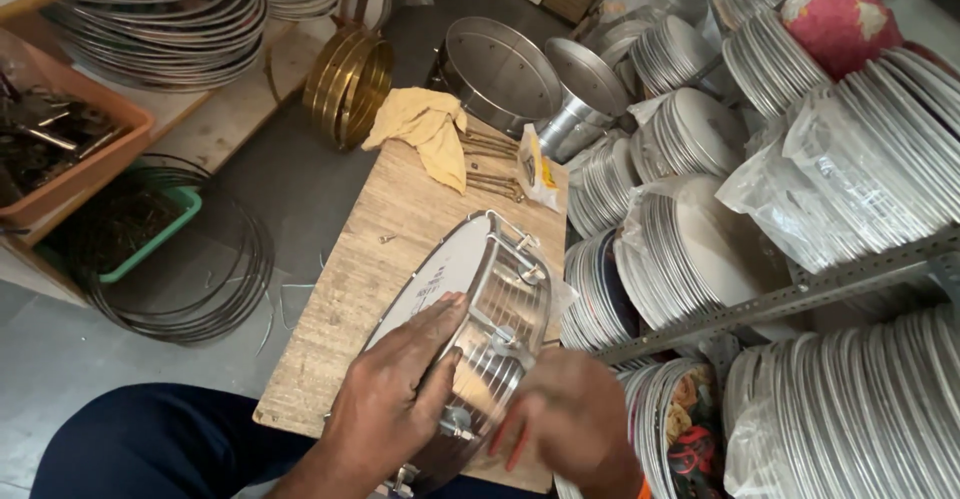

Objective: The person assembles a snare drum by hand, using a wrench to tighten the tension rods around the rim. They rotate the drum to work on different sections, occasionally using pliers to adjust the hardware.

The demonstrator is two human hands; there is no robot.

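Note:
A shiny metal drum (478,311) with a white head and chrome tension rods lies tilted on its side on a wooden board (340,304). My left hand (400,394) rests over its white head and rim, fingers spread along the shell. My right hand (570,409) is at the drum's lower right side by a tension rod; it is blurred, and something thin and reddish shows under its fingers, though what it grips is not clear.
A yellow cloth (425,129), loose metal rods (495,164) and a small plastic bag (538,169) lie at the board's far end. Stacks of drum heads (690,249) fill metal shelving at right. Brass hoops (348,84), wire rings (215,294) and bins of parts (60,149) sit at left.

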